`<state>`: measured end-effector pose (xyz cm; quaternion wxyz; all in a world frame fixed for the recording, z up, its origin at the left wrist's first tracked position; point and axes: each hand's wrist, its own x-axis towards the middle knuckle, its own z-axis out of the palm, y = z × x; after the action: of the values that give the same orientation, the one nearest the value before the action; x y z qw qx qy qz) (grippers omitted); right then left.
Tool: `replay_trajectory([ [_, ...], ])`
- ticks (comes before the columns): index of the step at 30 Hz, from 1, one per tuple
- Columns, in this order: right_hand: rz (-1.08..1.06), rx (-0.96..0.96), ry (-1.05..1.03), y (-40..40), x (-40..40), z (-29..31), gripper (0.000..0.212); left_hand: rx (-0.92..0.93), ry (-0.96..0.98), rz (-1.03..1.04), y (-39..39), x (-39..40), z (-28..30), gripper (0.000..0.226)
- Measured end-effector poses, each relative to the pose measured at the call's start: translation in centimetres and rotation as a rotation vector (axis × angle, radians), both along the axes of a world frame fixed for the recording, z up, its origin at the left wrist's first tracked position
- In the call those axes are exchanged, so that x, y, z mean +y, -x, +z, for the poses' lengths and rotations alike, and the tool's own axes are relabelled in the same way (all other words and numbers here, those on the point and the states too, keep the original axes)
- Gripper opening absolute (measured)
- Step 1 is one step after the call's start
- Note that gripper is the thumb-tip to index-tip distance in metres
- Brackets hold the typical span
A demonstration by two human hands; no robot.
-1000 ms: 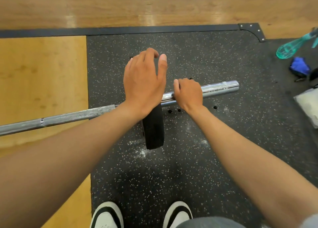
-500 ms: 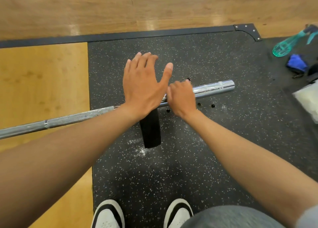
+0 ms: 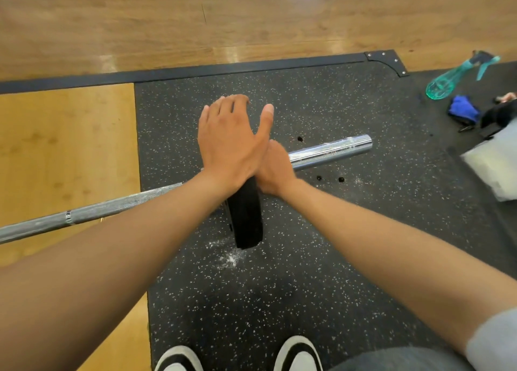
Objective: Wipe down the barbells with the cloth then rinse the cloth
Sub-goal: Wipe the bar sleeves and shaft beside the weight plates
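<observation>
Since half a second ago the right hand point(image 3: 275, 169) has slid left along the barbell point(image 3: 330, 151) until it sits tucked against the left hand point(image 3: 229, 144), and the left fingers, then fanned straight, now bend down over the top of the black weight plate point(image 3: 246, 219).

The barbell lies across the speckled rubber mat point(image 3: 293, 286), its chrome sleeve end pointing right and its shaft running left over the wooden platform point(image 3: 67, 152). The right hand is curled round the sleeve just beside the plate. The left hand rests over the plate's upper edge, thumb raised; whether its fingertips really hook the far face I cannot tell. Neither hand holds a cloth, and the blue cloth point(image 3: 463, 110) lies well apart at the right, near the teal spray bottle point(image 3: 447, 82).

This looks like freeing the plate so the sleeve can be wiped. To do it well, steady the sleeve with the right hand, draw the plate squarely along the bar rather than tilting it, and keep the white shoes point(image 3: 296, 354) away from where it could drop.
</observation>
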<state>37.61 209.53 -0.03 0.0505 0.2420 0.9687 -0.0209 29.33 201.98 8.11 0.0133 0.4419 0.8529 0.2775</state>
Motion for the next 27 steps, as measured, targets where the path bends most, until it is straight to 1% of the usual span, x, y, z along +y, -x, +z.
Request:
replay_trajectory([
  [1, 0.039, 0.086, 0.015, 0.0, -0.6, -0.2, 0.031, -0.005, -0.006, 0.000, 0.1, 0.0, 0.0, 0.066],
  [2, 0.059, 0.130, -0.013, -0.5, 0.0, -0.3, 0.029, -0.009, -0.015, -0.001, 0.2, 0.0, -0.1, 0.065],
  [3, 0.020, 0.116, -0.048, -1.7, 1.5, -0.7, 0.030, -0.012, -0.025, -0.005, 0.3, 0.0, -0.1, 0.064],
  [4, -0.054, 0.095, -0.096, -3.3, 3.3, -1.1, 0.031, -0.013, -0.034, -0.006, 0.3, 0.0, -0.2, 0.062],
  [5, -0.180, 0.098, -0.114, -5.0, 5.2, -1.2, 0.032, -0.012, -0.039, -0.008, 0.3, 0.0, -0.2, 0.061],
  [7, -0.416, 0.171, -0.138, -7.7, 7.8, -1.0, 0.035, -0.015, -0.040, -0.015, 0.1, 0.0, -0.2, 0.061],
  [8, -0.472, 0.182, -0.156, -8.0, 7.9, -1.1, 0.038, -0.011, -0.038, -0.014, 0.1, 0.0, -0.2, 0.061],
  [9, -0.473, 0.211, -0.203, -7.4, 7.3, -1.2, 0.041, -0.004, -0.037, -0.012, 0.0, 0.1, -0.3, 0.062],
  [11, -0.333, 0.246, -0.250, -4.5, 4.4, -1.9, 0.041, 0.004, -0.037, -0.006, 0.2, 0.3, -0.3, 0.063],
  [13, -0.155, 0.270, -0.172, -1.3, 0.7, -3.0, 0.030, 0.008, -0.038, -0.002, 0.3, 0.3, -0.4, 0.065],
  [15, -0.018, 0.281, -0.113, -0.7, -0.2, -3.6, 0.028, 0.010, -0.044, -0.002, 0.3, 0.3, -0.4, 0.065],
  [16, -0.004, 0.276, -0.101, -1.6, 1.0, -3.3, 0.028, 0.009, -0.047, -0.005, 0.4, 0.3, -0.4, 0.065],
  [17, -0.058, 0.260, -0.122, -2.9, 2.5, -3.2, 0.033, 0.010, -0.051, -0.007, 0.3, 0.1, -0.4, 0.065],
  [19, -0.300, 0.231, -0.166, -6.0, 5.5, -1.9, 0.037, 0.019, -0.052, -0.012, -0.2, -0.2, -0.4, 0.064],
  [20, -0.421, 0.232, -0.154, -7.2, 6.6, -1.3, 0.039, 0.025, -0.053, -0.016, -0.4, -0.3, -0.5, 0.064],
  [21, -0.510, 0.244, -0.133, -7.8, 7.2, -1.3, 0.043, 0.031, -0.055, -0.019, -0.6, -0.5, -0.5, 0.063],
  [22, -0.538, 0.272, -0.141, -7.6, 6.9, -1.2, 0.048, 0.039, -0.058, -0.022, -0.7, -0.6, -0.6, 0.063],
  [23, -0.509, 0.317, -0.127, -6.7, 6.0, -1.4, 0.050, 0.048, -0.058, -0.026, -0.8, -0.7, -0.6, 0.063],
  [25, -0.354, 0.355, -0.061, -4.6, 2.6, -1.8, 0.049, 0.074, -0.049, -0.027, -0.9, -0.8, -0.7, 0.065],
  [27, -0.176, 0.353, 0.002, -3.6, -0.2, -2.9, 0.039, 0.092, -0.036, -0.025, -1.0, -0.9, -0.6, 0.066],
])
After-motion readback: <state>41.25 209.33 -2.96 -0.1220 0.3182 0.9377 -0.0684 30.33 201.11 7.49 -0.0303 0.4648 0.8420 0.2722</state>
